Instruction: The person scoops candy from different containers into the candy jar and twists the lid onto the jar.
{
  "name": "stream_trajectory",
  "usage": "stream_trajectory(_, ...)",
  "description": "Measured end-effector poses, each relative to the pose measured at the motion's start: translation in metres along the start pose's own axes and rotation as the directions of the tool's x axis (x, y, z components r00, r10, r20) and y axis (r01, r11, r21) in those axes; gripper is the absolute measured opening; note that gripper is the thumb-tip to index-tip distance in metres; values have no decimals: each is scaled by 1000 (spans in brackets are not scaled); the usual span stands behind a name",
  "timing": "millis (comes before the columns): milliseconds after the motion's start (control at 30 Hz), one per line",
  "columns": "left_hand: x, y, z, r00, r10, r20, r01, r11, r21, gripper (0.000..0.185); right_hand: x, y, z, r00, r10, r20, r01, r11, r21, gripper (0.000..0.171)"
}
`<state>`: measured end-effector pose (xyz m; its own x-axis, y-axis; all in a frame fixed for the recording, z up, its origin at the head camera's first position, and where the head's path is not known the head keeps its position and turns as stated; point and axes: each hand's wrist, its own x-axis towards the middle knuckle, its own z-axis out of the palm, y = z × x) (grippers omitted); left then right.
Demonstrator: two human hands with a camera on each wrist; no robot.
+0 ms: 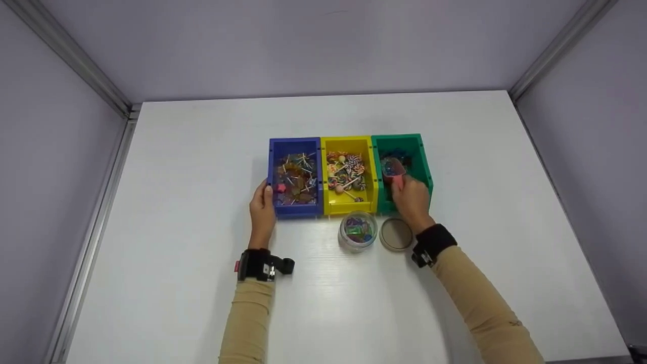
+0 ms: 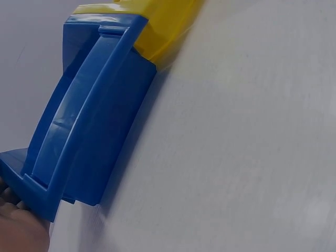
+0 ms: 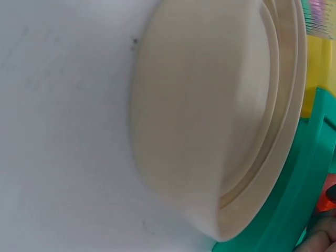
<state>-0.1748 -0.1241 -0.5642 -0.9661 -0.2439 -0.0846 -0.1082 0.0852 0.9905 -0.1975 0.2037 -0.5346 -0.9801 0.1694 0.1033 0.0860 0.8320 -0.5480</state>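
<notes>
A pink scoop [image 1: 398, 181] with a see-through bowl dips into the green bin [image 1: 427, 172], over dark blue candies [image 1: 399, 154]. My right hand [image 1: 412, 199] grips its handle above the bin's front part; some fingers [image 3: 320, 233] show at the edge of the right wrist view. On the far left of the joined bins, my left hand [image 1: 263, 210] holds the blue bin [image 1: 298, 210] by its left side near the front corner. In front of the bins stands a clear jar [image 1: 357, 242] with colourful wrapped candies inside. Its round beige lid [image 1: 397, 235] lies beside it.
A yellow bin [image 1: 351, 207] of swirl lollipops joins the blue and green ones. Clear-looking lollipops [image 1: 298, 177] and a pink star-shaped piece [image 1: 280, 188] lie in the blue bin. The white table [image 1: 177, 202] meets walls at the back and both sides.
</notes>
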Motion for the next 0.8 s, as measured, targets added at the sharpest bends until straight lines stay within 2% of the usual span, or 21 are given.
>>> stream_trajectory(233,0,-1,1,1000,-14,-14,14,1000,-1,45,-2,3,-1,1000,-12,-12,12,1000,16,31)
stream_trajectory(467,0,-1,2,999,12,-30,-12,1000,-5,44,-6,6,-3,1000,-20,-23,20,999,34,31)
stream_trajectory(700,0,1,1,999,-39,-11,39,999,16,46,-10,7,-6,1000,4,-17,-3,998,63,32)
stream_trajectory(800,0,1,1,999,-42,-5,42,999,15,47,-14,7,-7,1000,11,-18,-10,998,67,31)
